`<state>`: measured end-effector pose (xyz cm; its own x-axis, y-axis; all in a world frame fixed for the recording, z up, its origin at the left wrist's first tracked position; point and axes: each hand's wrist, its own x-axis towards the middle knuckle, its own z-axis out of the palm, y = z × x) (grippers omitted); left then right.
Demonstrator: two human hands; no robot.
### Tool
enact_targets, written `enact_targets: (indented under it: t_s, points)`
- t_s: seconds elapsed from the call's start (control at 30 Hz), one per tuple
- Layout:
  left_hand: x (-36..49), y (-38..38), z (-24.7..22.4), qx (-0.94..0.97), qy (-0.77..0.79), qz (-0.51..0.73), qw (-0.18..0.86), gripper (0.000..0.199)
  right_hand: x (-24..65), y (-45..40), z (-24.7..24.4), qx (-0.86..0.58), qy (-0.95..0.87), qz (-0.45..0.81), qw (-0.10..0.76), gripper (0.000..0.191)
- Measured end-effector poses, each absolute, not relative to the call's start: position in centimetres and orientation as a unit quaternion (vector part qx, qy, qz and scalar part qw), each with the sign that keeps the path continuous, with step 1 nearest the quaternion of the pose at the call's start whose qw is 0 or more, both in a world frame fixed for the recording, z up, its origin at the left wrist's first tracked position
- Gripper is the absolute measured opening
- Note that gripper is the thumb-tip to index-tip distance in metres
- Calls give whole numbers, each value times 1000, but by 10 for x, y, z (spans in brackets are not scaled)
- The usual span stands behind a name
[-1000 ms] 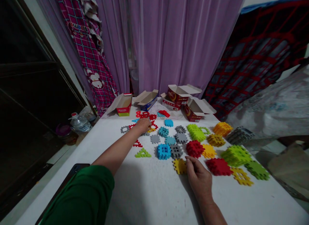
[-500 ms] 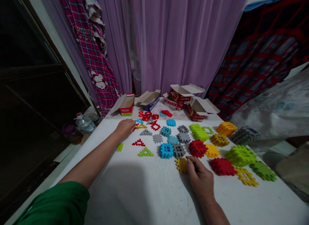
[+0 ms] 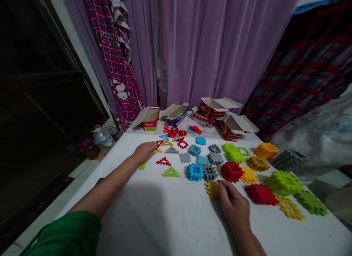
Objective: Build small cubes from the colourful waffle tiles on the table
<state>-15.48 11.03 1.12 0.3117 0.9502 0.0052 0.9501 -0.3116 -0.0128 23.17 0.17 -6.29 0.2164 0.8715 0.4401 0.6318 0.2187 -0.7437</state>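
My left hand [image 3: 143, 152] is at the left of the scattered plastic building pieces, fingers closed and a small yellow interlocking piece [image 3: 158, 151] showing at the fingertips. Close beside it are a red triangular piece [image 3: 159, 143], a grey triangle [image 3: 172, 150] and lime-green pieces [image 3: 142, 165], these partly covered. Near the table's front, my right hand [image 3: 236, 206] pinches the edge of a yellow notched square piece [image 3: 211, 190], which lies at the table surface. A blue window-piece stack [image 3: 195, 172] and a dark grey one [image 3: 210, 172] stand just beyond that square.
Stacks of red [image 3: 231, 171], lime-green [image 3: 284, 182] and orange [image 3: 266, 150] pieces stand on the right of the white table [image 3: 176, 215]. Open cardboard boxes [image 3: 150, 119] line the back edge before a purple curtain [image 3: 198, 47]. A plastic bottle [image 3: 103, 136] stands left, below the table.
My left hand has drawn back slightly toward me, with a small yellow piece now showing at its fingertips. My right hand keeps its hold on the yellow square. The camera view has turned slightly left.
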Motion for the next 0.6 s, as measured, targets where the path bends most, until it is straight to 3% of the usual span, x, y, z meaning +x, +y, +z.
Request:
enact_targets:
  t_s: [0.3, 0.6]
  points:
    - [-153, 112, 13, -823, -567, 2, -27, 23, 231, 1, -61, -611, -613, 137, 482, 38]
    - [-121, 163, 19, -803, -596, -3, -9, 27, 233, 2, -62, -626, -610, 142, 465, 40]
